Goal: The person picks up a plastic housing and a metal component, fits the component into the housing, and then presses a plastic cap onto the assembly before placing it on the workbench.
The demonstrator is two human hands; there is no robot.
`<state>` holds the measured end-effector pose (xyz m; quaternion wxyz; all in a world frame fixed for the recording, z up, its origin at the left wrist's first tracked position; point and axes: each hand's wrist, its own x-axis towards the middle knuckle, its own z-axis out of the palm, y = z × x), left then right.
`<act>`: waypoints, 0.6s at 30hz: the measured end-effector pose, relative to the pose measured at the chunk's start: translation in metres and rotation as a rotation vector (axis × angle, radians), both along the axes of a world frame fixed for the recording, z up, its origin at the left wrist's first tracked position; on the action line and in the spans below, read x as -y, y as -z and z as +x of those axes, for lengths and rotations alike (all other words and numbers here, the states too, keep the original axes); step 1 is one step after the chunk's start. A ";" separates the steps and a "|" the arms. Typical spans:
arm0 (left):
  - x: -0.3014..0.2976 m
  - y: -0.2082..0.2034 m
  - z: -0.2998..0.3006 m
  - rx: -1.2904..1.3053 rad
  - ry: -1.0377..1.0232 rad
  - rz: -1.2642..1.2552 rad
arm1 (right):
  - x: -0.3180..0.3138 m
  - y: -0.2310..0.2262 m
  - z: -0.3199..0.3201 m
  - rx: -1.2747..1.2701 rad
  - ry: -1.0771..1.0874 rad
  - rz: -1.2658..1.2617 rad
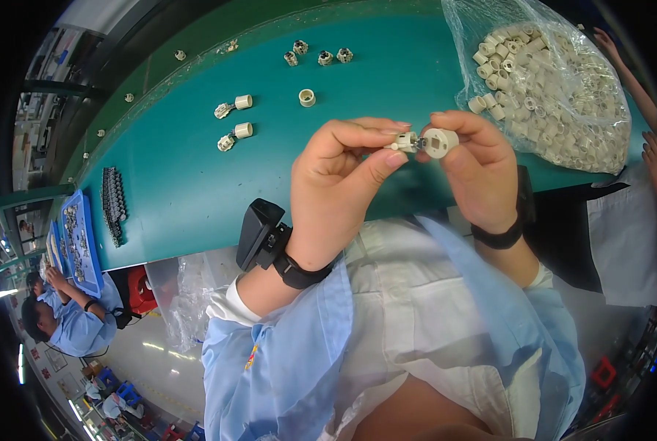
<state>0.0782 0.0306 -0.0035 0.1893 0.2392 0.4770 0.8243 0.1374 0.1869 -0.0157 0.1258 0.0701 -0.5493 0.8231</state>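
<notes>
Green tabletop [189,187]; left hand [334,167] pinched narrowly on cream fitting [405,141]; right hand [482,170] gripping cream cap [443,145]

The surface [211,198] is lit brightly and fairly evenly, and the hands [332,173] are rendered clearly. White highlights are thrown back by the folds of the clear plastic bag [563,66]. At the far left, glowing tube lamps [4,293] are overexposed, and their light is mirrored in streaks on the floor [152,345]. Straight edges are bowed by the fisheye lens, the corners are swallowed in black, and distant background detail is softened.
</notes>
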 end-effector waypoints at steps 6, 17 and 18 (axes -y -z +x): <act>0.002 -0.003 0.002 -0.139 -0.081 -0.096 | 0.001 0.002 0.000 -0.038 0.011 0.038; 0.006 -0.004 -0.003 -0.626 -0.226 -0.299 | 0.000 0.001 0.001 -0.021 -0.001 0.023; 0.006 -0.004 -0.003 -0.670 -0.237 -0.301 | 0.000 0.001 0.001 -0.021 -0.007 0.021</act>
